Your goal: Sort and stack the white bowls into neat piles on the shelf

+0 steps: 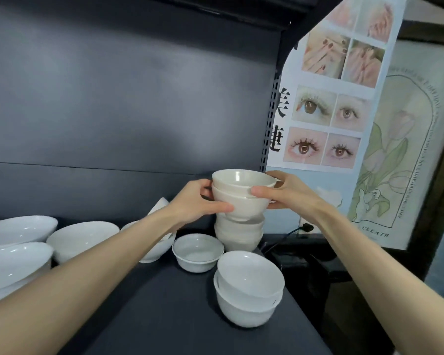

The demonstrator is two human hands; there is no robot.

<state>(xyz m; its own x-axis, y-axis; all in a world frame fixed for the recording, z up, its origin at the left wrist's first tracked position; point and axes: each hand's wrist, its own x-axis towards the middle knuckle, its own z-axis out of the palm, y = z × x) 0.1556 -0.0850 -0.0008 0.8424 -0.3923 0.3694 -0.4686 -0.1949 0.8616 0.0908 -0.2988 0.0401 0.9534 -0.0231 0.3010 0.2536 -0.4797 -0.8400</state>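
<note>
The left hand [192, 201] and right hand [290, 193] clasp two nested bowls [241, 194] between them; the pile [239, 235] stands directly below, seemingly touching.

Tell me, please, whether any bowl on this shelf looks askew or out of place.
Yes. In the front pair, the top bowl sits tilted in the lower bowl, not nested level. Left of the stack, a third bowl leans steeply. The stack, gripped by the left hand and right hand, looks roughly upright.

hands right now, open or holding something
Left hand: holds the stacked cream bowls, left side.
Right hand: holds the same bowls, right side.
</note>
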